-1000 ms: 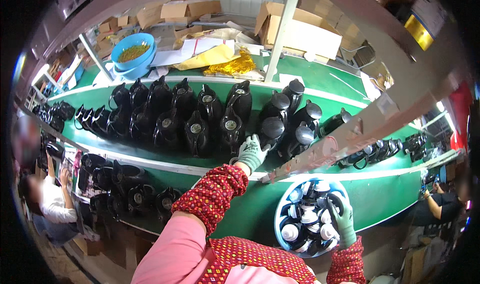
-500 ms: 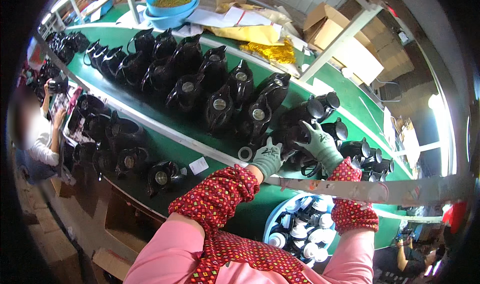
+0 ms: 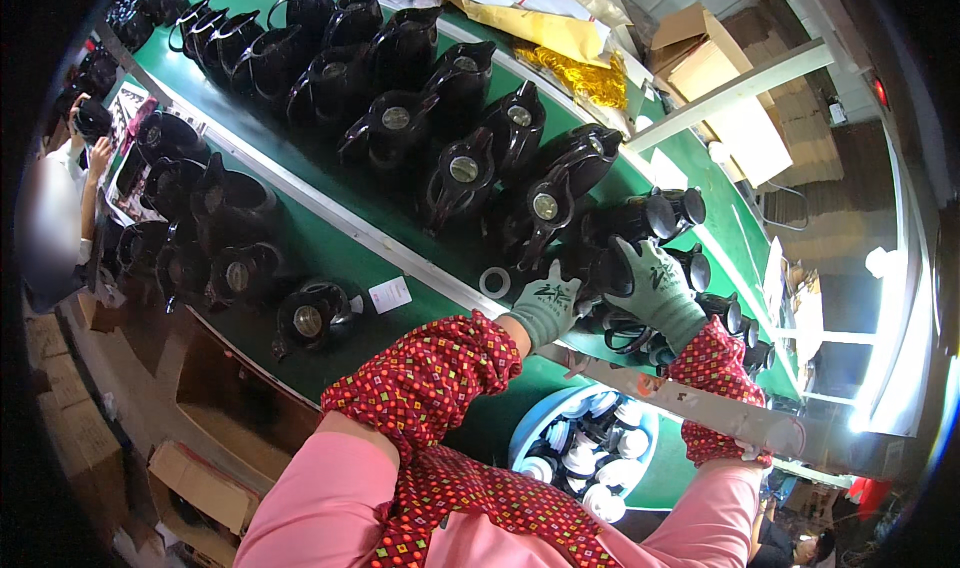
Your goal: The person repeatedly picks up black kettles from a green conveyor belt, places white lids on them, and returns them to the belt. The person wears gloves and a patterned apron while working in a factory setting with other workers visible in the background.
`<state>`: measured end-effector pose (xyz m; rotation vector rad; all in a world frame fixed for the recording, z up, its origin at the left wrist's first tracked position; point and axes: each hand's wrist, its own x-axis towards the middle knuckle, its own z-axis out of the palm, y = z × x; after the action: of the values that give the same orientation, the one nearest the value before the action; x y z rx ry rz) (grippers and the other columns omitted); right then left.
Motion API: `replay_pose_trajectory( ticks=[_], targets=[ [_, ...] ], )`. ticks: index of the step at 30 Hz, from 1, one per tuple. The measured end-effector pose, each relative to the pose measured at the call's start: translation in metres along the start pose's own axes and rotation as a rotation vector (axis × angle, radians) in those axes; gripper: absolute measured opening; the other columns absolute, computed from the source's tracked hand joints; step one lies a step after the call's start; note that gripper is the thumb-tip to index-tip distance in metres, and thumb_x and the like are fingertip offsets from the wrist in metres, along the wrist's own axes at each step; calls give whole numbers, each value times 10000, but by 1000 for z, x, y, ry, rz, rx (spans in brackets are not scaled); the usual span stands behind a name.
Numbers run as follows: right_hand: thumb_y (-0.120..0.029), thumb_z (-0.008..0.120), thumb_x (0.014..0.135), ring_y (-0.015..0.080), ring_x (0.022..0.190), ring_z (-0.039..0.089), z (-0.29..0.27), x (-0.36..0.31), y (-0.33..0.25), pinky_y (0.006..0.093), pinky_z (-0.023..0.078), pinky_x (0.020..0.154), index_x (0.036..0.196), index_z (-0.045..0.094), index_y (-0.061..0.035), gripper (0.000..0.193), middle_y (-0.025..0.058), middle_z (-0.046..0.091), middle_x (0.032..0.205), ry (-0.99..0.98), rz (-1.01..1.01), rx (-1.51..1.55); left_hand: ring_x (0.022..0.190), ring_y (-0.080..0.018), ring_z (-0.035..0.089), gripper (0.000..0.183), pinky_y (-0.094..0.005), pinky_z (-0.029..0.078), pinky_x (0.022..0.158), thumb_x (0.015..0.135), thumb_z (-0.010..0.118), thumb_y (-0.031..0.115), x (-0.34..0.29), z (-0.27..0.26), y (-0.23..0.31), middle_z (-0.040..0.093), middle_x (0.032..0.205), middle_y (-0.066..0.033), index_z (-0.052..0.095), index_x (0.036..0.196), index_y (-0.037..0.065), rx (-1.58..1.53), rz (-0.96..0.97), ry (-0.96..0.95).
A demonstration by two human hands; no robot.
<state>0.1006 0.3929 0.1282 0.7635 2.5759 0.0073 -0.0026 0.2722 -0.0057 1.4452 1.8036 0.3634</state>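
Note:
Both hands wear pale green gloves and hold a shiny black jug (image 3: 588, 265) that lies on its side at the bench's inner edge. My left hand (image 3: 548, 308) closes on its near left end, the fingertips partly hidden against the dark surface. Curled over the opposite end, my right hand (image 3: 655, 288) has its fingers and thumb on the jug. A white ring (image 3: 494, 283) lies on the green surface just left of my left hand. Beyond the hands, an upright jug with a round silvery opening (image 3: 545, 208) stands close by.
Several upright black jugs (image 3: 395, 118) line the green bench (image 3: 330, 173); others lie sideways at right (image 3: 650, 216). A blue basin (image 3: 520, 433) holds white and black stoppers. A metal rail (image 3: 700, 398) crosses near my right forearm. Another person (image 3: 65, 203) works at far left.
The whole view has shifted and tilted slightly. Both hands stay on the same black jug, with only a small change in the right hand's grip.

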Motion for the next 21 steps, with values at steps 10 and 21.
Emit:
replay_pose_trajectory(
  ticks=[10,21],
  targets=[
    [-369,838,692,376,1246,530,15,4,26,469,461,1052,1454,459,-116,887,216,535,1342,118,-231,60,1023,-402,697,455,-467,554,895,941,565,330,4,9,-3,299,1535,-355,523,1352,138,17,71,107],
    [-71,775,688,419,1373,417,0,6,22,452,454,1108,1466,452,-130,844,232,319,1525,-28,-452,-10,1108,-419,658,612,-452,524,954,955,518,517,11,8,-5,269,1549,-358,477,1444,149,16,33,5]
  ],
)
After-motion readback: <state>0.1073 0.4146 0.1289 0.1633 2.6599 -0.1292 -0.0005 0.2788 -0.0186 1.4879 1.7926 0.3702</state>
